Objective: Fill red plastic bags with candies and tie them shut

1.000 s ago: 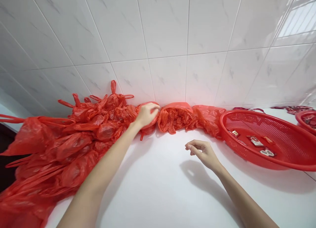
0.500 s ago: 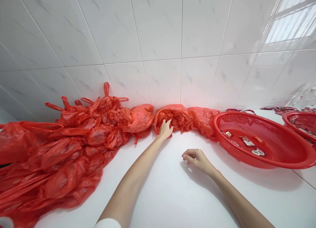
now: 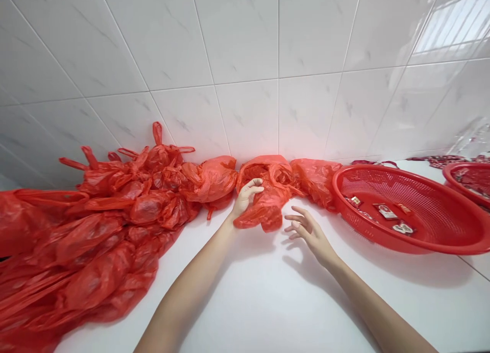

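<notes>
My left hand [image 3: 247,195] is closed on a crumpled red plastic bag [image 3: 264,207], pulled out from a bundle of empty red bags [image 3: 275,174] against the tiled wall. My right hand [image 3: 308,233] hovers just right of that bag, fingers spread and holding nothing. A large heap of filled, knotted red bags [image 3: 115,215] lies to the left on the white counter.
A red perforated basket [image 3: 421,241] with a few small red packets [image 3: 385,211] stands at the right. A second red basket [image 3: 469,177] shows at the far right edge. More loose red plastic [image 3: 317,177] lies between the bundle and the basket. White counter [image 3: 268,302] lies in front.
My left hand left the filled bag at the pile, moved right to the bundle and pulled one bag out toward me. My right hand opened and moved up toward it.
</notes>
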